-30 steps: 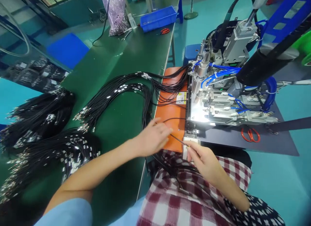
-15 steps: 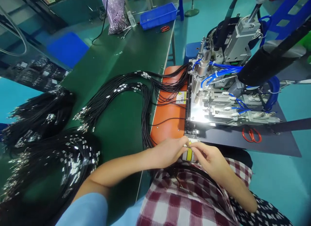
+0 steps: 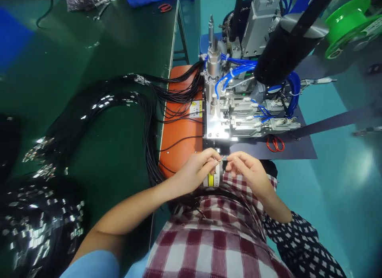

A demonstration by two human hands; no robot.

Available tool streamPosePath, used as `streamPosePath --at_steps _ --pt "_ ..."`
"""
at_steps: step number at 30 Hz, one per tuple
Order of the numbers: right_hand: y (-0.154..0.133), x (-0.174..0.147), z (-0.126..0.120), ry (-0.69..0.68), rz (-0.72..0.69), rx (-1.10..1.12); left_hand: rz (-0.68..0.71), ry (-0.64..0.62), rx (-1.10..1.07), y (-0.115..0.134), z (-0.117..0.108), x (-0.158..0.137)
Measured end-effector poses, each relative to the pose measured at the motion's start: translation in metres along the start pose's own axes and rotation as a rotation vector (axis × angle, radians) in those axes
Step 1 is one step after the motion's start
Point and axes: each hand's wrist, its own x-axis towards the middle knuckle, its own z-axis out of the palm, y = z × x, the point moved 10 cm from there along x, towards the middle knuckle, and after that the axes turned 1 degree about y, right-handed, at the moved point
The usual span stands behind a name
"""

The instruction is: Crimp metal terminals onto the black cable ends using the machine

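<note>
My left hand (image 3: 201,170) is closed in a pinch around the end of a thin cable, its thumb and forefinger pressed together. Fine wire ends (image 3: 222,159), yellowish and pale, stick out of that pinch to the right. At their tips my right hand (image 3: 249,172) is closed too, thumb against forefinger, with its other fingers curled. Both hands are just in front of the bench machine (image 3: 217,124), over a label plate (image 3: 213,178) with a yellow mark. The rest of the held cable is hard to follow below the hands.
Bundled black cables (image 3: 149,142) with shiny tips curve from the green table (image 3: 119,150) over the orange machine cover (image 3: 182,134). A larger cable coil (image 3: 38,226) lies at the left. Red-handled scissors (image 3: 275,143) rest right of the machine; a green spool (image 3: 346,21) stands behind.
The view has swung to the right, so table and machine sit further left. My fingertips have parted slightly, and the wire ends now show between them.
</note>
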Motion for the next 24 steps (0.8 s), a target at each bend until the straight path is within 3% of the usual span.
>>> streamPosePath --at_steps 10,16,24 --pt "0.005 -0.002 0.003 0.067 0.007 0.084 -0.078 -0.049 -0.256 -0.016 0.007 -0.002" --pt "0.003 -0.004 0.007 0.032 0.006 0.092 -0.185 0.062 -0.377 -0.023 -0.001 -0.004" --pt "0.011 -0.003 0.012 0.023 0.023 0.113 -0.107 0.100 -0.345 -0.017 -0.006 -0.004"
